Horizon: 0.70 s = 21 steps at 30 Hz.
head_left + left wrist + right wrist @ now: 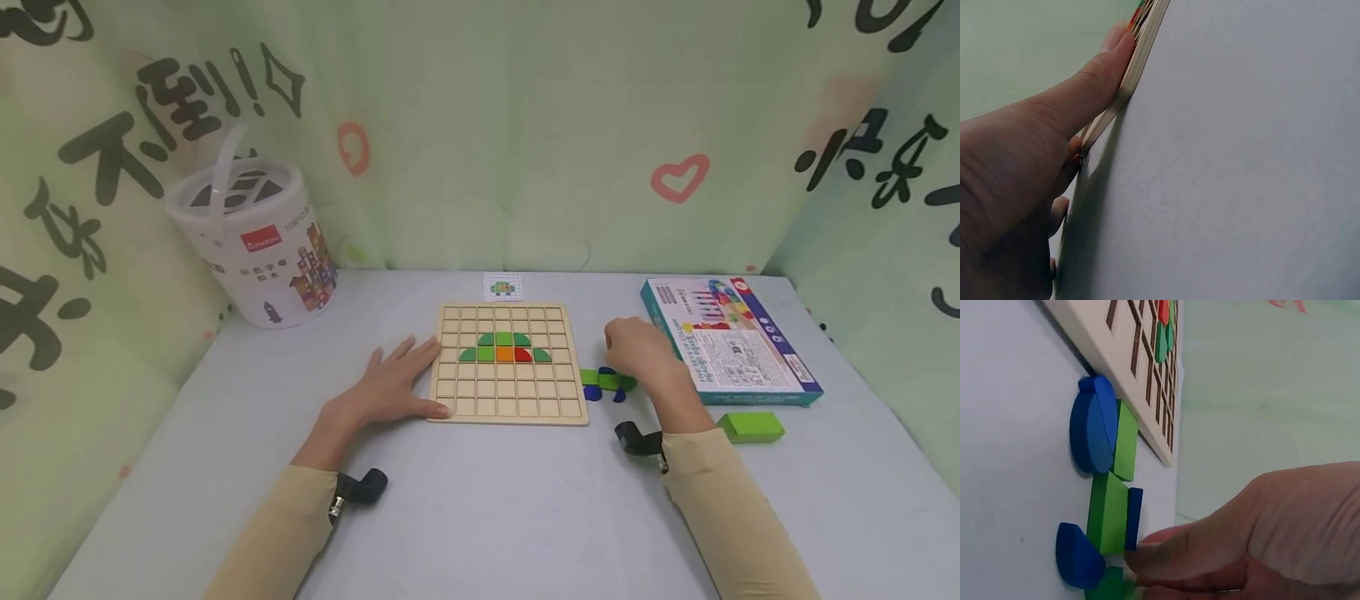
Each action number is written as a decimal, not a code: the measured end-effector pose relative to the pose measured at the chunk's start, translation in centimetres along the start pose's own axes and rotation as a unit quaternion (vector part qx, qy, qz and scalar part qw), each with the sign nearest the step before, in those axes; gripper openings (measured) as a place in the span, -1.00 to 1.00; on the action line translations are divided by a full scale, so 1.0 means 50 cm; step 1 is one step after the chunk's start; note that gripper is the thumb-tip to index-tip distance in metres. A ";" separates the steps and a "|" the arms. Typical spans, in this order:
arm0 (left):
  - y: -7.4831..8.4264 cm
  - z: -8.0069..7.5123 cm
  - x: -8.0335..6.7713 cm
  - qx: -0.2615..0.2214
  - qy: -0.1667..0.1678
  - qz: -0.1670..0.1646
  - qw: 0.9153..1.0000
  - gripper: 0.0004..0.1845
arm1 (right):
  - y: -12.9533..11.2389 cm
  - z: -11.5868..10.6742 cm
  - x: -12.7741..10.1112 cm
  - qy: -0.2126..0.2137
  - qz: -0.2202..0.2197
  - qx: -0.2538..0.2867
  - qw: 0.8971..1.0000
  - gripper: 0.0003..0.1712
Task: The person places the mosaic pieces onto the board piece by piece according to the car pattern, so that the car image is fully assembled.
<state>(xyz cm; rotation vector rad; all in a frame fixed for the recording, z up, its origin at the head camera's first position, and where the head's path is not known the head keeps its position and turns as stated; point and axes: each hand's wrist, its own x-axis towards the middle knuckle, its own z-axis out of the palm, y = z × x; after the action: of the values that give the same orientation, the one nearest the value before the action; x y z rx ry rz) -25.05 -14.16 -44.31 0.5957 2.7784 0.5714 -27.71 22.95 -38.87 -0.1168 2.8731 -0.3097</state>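
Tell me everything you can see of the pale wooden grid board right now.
The pale four-sided grid board, apparently wood, with dark-lined cells and a plain rim, lies flat on the white table. Green, orange and red flat pieces occupy cells in two adjoining rows; most cells are bare. The person's left hand touches its left edge, thumb over the near-left corner. Loose blue and green blocks sit right beside its right edge; whether they touch it is unclear.

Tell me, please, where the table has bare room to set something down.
The table is bare in front of the grid board, between the sleeves, and beyond the left hand, between bucket and board. Right of the board is crowded: blue and green pieces, the right hand, the box and a green block.
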 end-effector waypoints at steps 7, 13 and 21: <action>0.002 -0.003 0.000 -0.003 -0.002 0.001 1.000 0.22 | 0.000 -0.008 -0.006 -0.006 0.020 -0.008 1.000 -0.70; 0.002 -0.002 0.003 0.001 -0.004 -0.002 1.000 0.22 | 0.004 -0.001 -0.010 -0.007 0.020 -0.021 1.000 -0.64; -0.003 0.003 0.005 0.003 -0.007 -0.009 1.000 0.23 | -0.001 -0.014 -0.010 -0.027 -0.019 0.029 0.999 -0.77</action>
<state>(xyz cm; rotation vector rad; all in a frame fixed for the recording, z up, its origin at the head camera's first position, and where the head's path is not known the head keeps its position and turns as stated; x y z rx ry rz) -25.27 -14.15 -44.56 0.5739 2.7710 0.5527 -27.39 23.11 -38.07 -0.1660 2.8087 -0.3896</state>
